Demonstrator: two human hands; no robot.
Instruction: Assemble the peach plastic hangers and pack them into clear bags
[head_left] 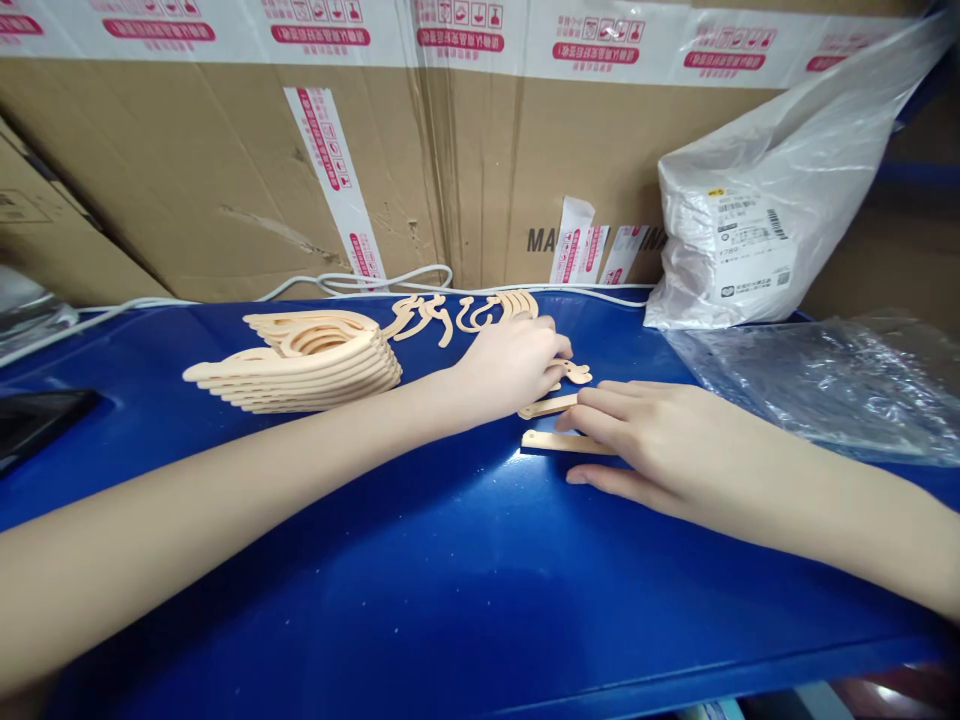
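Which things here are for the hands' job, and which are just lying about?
Likely for the job: wooden strips, curvy wooden pieces, wooden stack.

Probably just lying about: white cable, plastic bag, clear plastic sheet, cardboard box, black object.

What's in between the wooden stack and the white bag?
In the head view, curved wooden pieces lie between the stack and the bag; the left hand is there too, partly hiding some.

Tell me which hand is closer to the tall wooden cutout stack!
Left. The left hand is to the right of the tall wooden cutout stack; the right hand is farther right.
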